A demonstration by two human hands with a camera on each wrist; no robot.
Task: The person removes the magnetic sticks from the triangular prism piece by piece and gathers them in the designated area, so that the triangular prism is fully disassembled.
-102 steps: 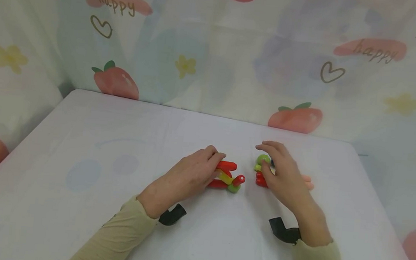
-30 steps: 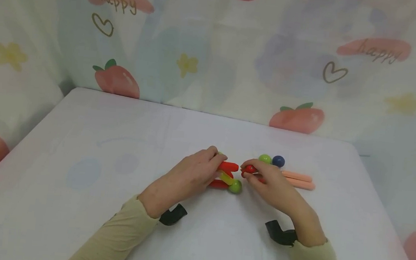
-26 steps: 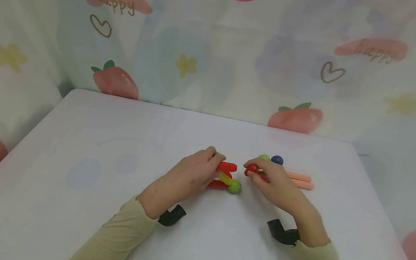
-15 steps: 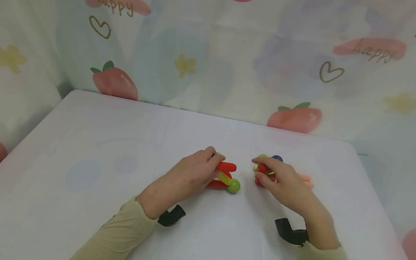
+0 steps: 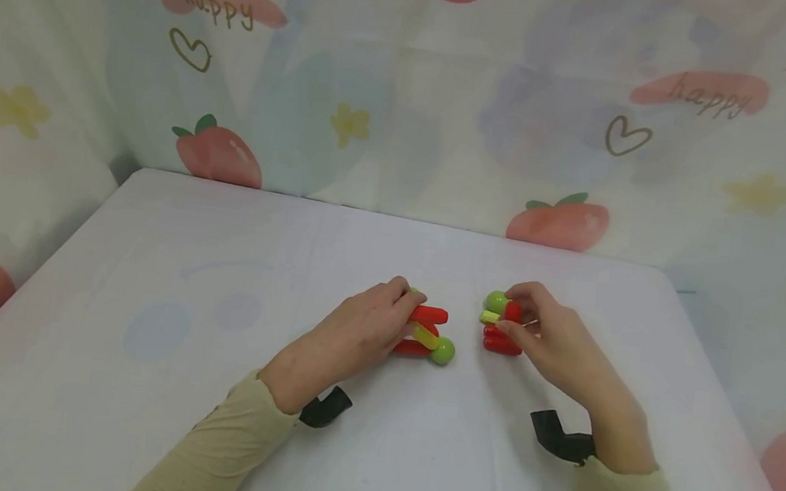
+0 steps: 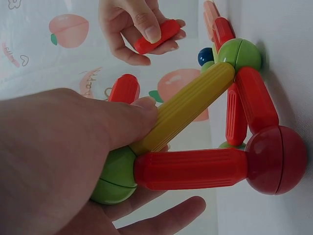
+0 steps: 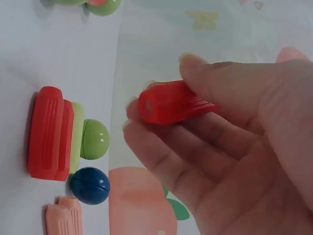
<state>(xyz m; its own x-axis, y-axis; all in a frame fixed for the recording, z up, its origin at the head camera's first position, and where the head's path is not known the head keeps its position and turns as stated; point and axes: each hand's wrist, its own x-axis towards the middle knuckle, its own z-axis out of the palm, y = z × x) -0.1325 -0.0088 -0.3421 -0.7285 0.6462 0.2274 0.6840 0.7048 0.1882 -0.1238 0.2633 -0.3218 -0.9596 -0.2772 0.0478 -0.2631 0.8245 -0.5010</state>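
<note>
My left hand [image 5: 353, 336] holds a frame built of magnetic rods and balls, its thumb along the yellow rod [image 6: 188, 107]. In the left wrist view, red rods [image 6: 190, 169] join this frame's green balls [image 6: 239, 54] and a dark red ball [image 6: 276, 160]. The frame's low side is at the white table. To the right, my right hand [image 5: 566, 350] pinches one red magnetic rod [image 7: 168, 104] between thumb and fingers, raised over the loose pieces. In the right wrist view, the end of this rod faces the camera and nothing is attached to it.
Below my right hand lie loose red rods [image 7: 45, 134], a yellow-green rod [image 7: 77, 129], a green ball [image 7: 95, 139], a blue ball [image 7: 90, 186] and peach rods [image 7: 63, 218]. A printed cloth [image 5: 432, 124] hangs behind the table [image 5: 258, 265]. Black curved pieces [image 5: 326, 407] sit under the wrists.
The red rod that stuck up from the frame's near green ball is gone from there. My right hand has drawn back rightward from beside the frame, gripping a red rod. The left hand stays put.
</note>
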